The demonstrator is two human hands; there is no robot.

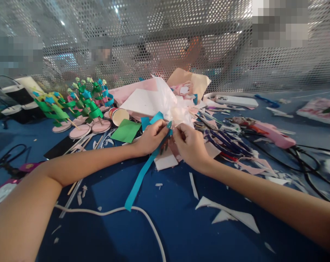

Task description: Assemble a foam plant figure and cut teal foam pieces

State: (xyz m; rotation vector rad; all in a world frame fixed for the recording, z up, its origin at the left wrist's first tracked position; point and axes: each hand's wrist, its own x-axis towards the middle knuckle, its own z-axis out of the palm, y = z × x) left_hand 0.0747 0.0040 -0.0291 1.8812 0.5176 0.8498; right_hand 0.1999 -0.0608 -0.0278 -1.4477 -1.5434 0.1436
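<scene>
Both hands meet above the middle of the blue table. My left hand (151,138) is closed, its thumb and finger pinching a blue paper strip (141,178). The strip's long tail hangs below that hand and ends near a white cable. My right hand (189,145) is closed in a pinch at a small blue end of the strip, close to the left fingertips. The fingers partly cover this end, so its exact shape is hidden. Left of the hands lies a green paper square (127,131). Below them rests a small white block (166,161).
Paper plants with green spiral leaves (92,109) stand on round pink bases at the left. A pink glue gun (275,134) lies right, its black cord trailing. A white cable (151,222) crosses the front. Paper scraps (230,214) litter the table before a perforated metal screen (154,36).
</scene>
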